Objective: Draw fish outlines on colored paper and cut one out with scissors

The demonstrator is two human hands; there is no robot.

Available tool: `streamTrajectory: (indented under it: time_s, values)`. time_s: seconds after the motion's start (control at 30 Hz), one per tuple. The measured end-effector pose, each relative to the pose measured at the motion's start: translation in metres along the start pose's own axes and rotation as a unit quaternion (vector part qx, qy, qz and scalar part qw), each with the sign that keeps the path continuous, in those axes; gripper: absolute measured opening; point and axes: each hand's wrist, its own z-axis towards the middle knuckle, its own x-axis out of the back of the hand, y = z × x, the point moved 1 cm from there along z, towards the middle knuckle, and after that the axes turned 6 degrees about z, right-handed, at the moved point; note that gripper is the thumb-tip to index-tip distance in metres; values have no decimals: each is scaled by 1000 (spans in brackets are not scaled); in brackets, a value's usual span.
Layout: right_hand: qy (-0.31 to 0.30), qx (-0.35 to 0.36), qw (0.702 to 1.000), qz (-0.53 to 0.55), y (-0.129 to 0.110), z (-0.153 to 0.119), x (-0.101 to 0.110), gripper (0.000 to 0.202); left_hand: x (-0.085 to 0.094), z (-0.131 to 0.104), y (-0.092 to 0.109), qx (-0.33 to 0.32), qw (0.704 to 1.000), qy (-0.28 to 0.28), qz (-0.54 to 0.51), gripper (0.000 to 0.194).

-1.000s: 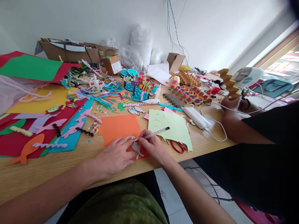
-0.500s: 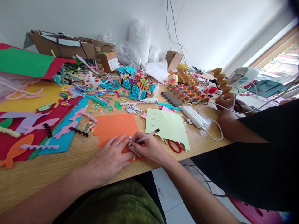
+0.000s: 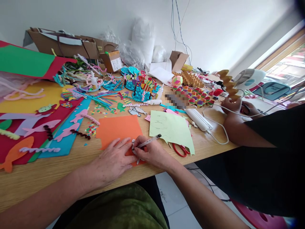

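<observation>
My right hand (image 3: 151, 152) pinches a pale pen (image 3: 151, 140), its dark rear end tilted up to the right. The pen's tip is hidden behind my fingers, over a small white fish cutout (image 3: 133, 145). Under that cutout lies a sheet of orange paper (image 3: 119, 127) near the table's front edge. Stretched out flat, my left hand (image 3: 113, 160) rests on the paper's lower part, fingertips beside the cutout. To the right are a pale green sheet (image 3: 170, 127) with pencil lines and red-handled scissors (image 3: 179, 150) partly covered by it.
Coloured sheets (image 3: 71, 133) with paper fish lie at left. More fish cutouts (image 3: 137, 111) and a white power strip (image 3: 199, 120) lie beyond the papers. At right a co-worker's hands (image 3: 232, 105) hold a wavy brown cardboard strip (image 3: 227, 82). Cardboard boxes (image 3: 62, 47) line the wall.
My right hand has shifted slightly left and down over the fish cutout, now covering more of it. My left hand stays nearly in place.
</observation>
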Motion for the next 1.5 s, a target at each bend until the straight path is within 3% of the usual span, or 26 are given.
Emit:
streamTrajectory:
  time_s: [0.4,0.57,0.87,1.5]
  values:
    - [1,-2,1000,-27,3,3,-2,11,-4,-2,-1,2,1000,-6,5,22]
    - [6,-18,999,-47,5,3,-3,9,-6,-3,1,20,999,20,-15,23]
    - [23,-4,998,-60,12,6,-6,8,-1,-4,6,56,998,2,-22,23]
    - [45,-13,997,-63,8,12,-6,11,-1,-8,18,61,998,14,-8,29]
